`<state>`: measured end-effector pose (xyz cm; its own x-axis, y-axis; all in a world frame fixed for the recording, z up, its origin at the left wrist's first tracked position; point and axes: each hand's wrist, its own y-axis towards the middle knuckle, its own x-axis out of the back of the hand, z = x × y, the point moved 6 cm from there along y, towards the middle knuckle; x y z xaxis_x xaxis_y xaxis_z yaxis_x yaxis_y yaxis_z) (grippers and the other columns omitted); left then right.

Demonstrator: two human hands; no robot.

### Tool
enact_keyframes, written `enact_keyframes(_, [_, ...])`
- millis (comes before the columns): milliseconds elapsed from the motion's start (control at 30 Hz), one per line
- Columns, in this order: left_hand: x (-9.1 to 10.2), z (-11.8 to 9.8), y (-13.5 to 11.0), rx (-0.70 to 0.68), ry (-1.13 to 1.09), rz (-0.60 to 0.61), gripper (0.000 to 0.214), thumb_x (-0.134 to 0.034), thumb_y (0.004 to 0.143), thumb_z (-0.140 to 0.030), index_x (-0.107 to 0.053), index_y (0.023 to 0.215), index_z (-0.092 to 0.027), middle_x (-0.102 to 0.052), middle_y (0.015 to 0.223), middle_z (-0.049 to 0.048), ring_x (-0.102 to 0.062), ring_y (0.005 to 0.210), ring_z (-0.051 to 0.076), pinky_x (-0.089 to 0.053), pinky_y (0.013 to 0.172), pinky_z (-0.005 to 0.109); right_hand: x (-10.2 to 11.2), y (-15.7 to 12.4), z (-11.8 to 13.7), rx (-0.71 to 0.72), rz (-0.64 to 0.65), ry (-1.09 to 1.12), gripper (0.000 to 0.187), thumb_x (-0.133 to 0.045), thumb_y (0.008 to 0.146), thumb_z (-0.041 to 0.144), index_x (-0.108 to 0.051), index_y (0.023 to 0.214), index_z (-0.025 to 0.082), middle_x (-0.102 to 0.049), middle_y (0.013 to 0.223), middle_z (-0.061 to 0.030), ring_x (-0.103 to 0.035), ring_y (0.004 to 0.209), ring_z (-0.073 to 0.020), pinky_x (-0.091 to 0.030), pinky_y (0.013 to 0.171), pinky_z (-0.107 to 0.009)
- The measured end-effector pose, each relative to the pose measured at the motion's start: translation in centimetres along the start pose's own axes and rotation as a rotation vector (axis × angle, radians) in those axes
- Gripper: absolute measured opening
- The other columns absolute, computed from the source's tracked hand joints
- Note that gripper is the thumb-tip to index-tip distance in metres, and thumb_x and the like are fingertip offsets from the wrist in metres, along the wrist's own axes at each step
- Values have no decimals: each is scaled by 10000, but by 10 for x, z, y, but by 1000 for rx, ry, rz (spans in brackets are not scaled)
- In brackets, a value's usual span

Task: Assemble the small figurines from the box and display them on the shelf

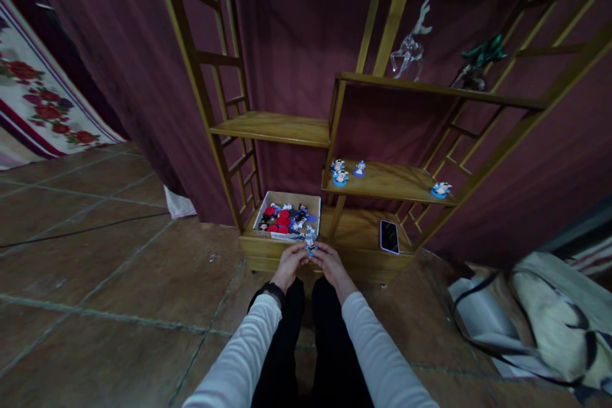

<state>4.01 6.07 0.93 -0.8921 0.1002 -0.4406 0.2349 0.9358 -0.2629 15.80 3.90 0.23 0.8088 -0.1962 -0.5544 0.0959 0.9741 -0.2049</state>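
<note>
A small white figurine with a blue base is pinched between the fingertips of my left hand and my right hand. Both hands are closed on it, just in front of the low shelf's front edge. Right behind them stands an open cardboard box of jumbled figurines, several with red round bases. On the middle shelf, two blue-based figurines stand close together, beside a purple-based one. Farther right on that shelf is another blue-based figurine.
The wooden shelf unit has slatted sides. A phone lies on its bottom board. Higher up stand a clear deer figure and a dark green figure. Bags lie on the floor at right; a cable crosses the left floor.
</note>
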Motion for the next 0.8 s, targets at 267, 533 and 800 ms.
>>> enact_keyframes(267, [2, 3, -1, 30, -82, -11, 280, -730, 601, -171, -692, 876, -131, -674, 682, 54, -594, 571, 102, -483, 580, 218, 1, -5, 5, -12, -15, 28, 340, -728, 544, 229, -660, 872, 171, -711, 838, -54, -657, 823, -194, -486, 821, -354])
enact_keyframes(533, [0, 1, -4, 2, -89, -8, 280, -753, 578, -202, -695, 844, -133, -674, 712, 52, -578, 573, 88, -467, 572, 207, 0, -5, 6, -24, -19, 12, 342, -734, 525, 234, -656, 852, 170, -709, 839, -56, -655, 805, -194, -484, 806, -357])
enact_keyframes(800, [-2, -3, -6, -60, -46, -7, 259, -759, 538, -215, -688, 773, -132, -657, 661, 34, -546, 524, 79, -412, 507, 192, -3, -7, 8, 7, -15, -23, 317, -742, 512, 226, -661, 812, 165, -701, 796, -42, -642, 721, -171, -489, 754, -341])
